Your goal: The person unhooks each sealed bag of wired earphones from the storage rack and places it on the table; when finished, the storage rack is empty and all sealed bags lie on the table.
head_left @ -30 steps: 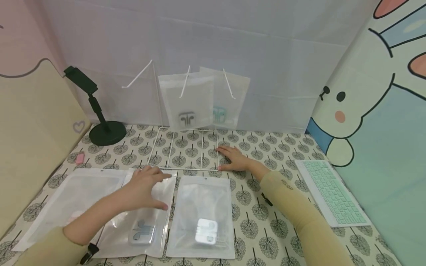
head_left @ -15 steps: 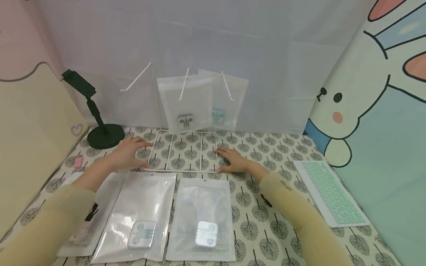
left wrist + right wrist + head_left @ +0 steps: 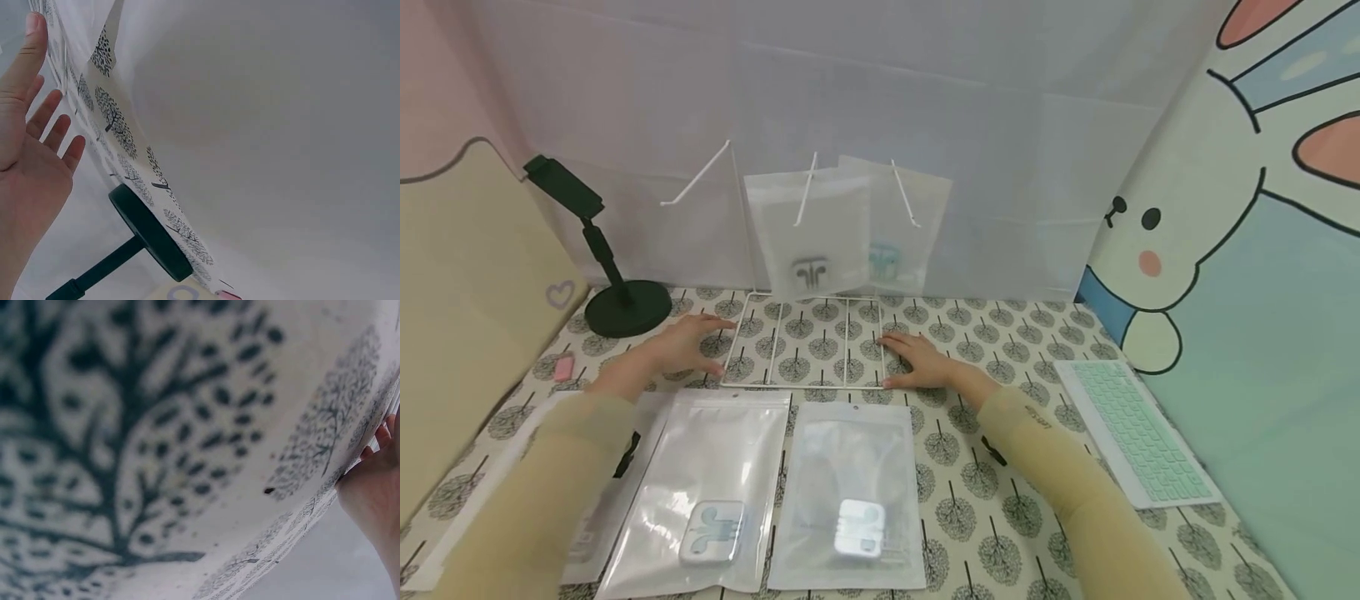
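A white wire display rack (image 3: 805, 387) stands on the patterned tablecloth, its base flat and its hooks jutting forward. At the base's left side is my left hand (image 3: 685, 346), thumb and fingers spread, tips right at the wire. My right hand (image 3: 921, 363) rests at the opposite side, fingertips by the right wire. Two frosted zip bags hang from the rack: a front bag (image 3: 812, 217) with dark earphones in a case, and a rear bag (image 3: 917, 212) with teal ones, partly hidden behind it. The left hook (image 3: 696, 173) bears nothing.
In front of the rack lie a zip bag with blue earphones (image 3: 700, 450), another with a white case (image 3: 842, 467), and a third bag (image 3: 482, 500) partly under my left sleeve. A dark green stand (image 3: 628, 308), pink block (image 3: 563, 368) and mint keyboard (image 3: 1138, 433) flank them.
My left hand has moved from over the bags on the table, up and left, to the left side of the rack's base. My right hand has stayed at the right side.
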The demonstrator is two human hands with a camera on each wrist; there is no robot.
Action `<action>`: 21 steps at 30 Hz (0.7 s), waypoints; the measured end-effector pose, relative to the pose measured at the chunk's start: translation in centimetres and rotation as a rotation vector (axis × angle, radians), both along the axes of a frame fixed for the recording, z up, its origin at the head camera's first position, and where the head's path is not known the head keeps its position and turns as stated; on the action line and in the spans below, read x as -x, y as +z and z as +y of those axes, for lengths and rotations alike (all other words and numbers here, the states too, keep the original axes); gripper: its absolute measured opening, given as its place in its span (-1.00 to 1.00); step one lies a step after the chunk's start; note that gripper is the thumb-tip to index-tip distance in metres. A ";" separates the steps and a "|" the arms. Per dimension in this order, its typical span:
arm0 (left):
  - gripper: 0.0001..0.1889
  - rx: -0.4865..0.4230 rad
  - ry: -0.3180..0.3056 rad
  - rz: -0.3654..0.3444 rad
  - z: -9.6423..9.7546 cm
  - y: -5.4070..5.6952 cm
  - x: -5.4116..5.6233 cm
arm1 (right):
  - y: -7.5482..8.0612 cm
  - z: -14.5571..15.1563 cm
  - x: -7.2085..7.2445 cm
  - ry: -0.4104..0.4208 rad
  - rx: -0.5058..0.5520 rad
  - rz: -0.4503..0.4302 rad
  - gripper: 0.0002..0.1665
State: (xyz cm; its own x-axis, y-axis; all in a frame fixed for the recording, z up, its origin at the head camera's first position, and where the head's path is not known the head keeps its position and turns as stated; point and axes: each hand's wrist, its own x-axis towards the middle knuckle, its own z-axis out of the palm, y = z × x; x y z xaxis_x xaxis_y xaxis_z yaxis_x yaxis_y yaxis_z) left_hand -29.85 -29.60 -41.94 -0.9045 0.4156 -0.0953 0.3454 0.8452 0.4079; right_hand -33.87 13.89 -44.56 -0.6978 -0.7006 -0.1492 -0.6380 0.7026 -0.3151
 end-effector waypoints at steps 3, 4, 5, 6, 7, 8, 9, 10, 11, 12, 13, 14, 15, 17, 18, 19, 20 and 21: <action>0.04 -0.059 -0.015 -0.082 0.1 -0.2 0.2 | 0.0 0.1 0.0 -0.005 -0.005 -0.001 0.03; 0.05 -0.062 -0.014 -0.100 0.1 -0.2 0.2 | 0.0 0.1 0.0 -0.003 -0.008 0.002 0.03; 0.06 -0.061 -0.015 -0.107 0.2 -0.3 0.2 | 0.0 0.1 0.0 -0.001 -0.008 0.002 0.03; 0.07 -0.058 -0.011 -0.115 0.2 -0.3 0.1 | 0.0 0.1 0.0 0.000 -0.008 0.002 0.03; 0.06 -0.057 -0.010 -0.116 0.1 -0.4 0.0 | 0.0 0.0 0.1 0.001 -0.009 0.003 0.03; 0.06 -0.056 -0.012 -0.113 0.1 -0.4 0.0 | 0.0 0.0 0.1 0.002 -0.010 0.003 0.04; 0.04 -0.047 -0.018 -0.105 0.1 -0.4 -0.1 | -0.1 0.0 0.2 0.002 -0.011 0.003 0.04; 0.04 -0.034 -0.022 -0.093 0.1 -0.5 -0.2 | -0.1 -0.1 0.2 0.002 -0.011 0.000 0.04; 0.03 -0.027 -0.026 -0.087 0.1 -0.5 -0.2 | 0.0 -0.1 0.2 0.001 -0.009 -0.003 0.04; 0.03 -0.014 -0.029 -0.082 0.1 -0.5 -0.2 | 0.0 0.0 0.2 0.000 -0.012 -0.003 0.04; 0.03 -0.005 -0.032 -0.079 0.1 -0.5 -0.2 | 0.0 0.0 0.2 -0.002 -0.014 -0.006 0.04; 0.03 0.007 -0.032 -0.077 0.1 -0.5 -0.2 | 0.1 0.0 0.2 -0.003 -0.013 -0.007 0.04; 0.04 0.018 -0.032 -0.076 0.1 -0.5 -0.1 | 0.1 0.0 0.1 -0.004 -0.012 -0.009 0.04; 0.05 0.034 -0.033 -0.073 0.2 -0.6 0.0 | 0.2 0.0 0.0 -0.006 -0.011 -0.013 0.04; 0.06 0.040 -0.034 -0.069 0.2 -0.6 0.0 | 0.2 0.0 0.0 -0.007 -0.011 -0.013 0.04; 0.06 0.041 -0.032 -0.073 0.2 -0.6 0.1 | 0.2 0.0 -0.1 -0.009 -0.009 -0.016 0.04; 0.06 0.045 -0.032 -0.073 0.2 -0.7 0.1 | 0.2 -0.1 -0.1 -0.009 -0.007 -0.014 0.04; 0.06 0.048 -0.029 -0.078 0.2 -0.7 0.1 | 0.2 -0.1 -0.2 -0.008 -0.008 -0.011 0.03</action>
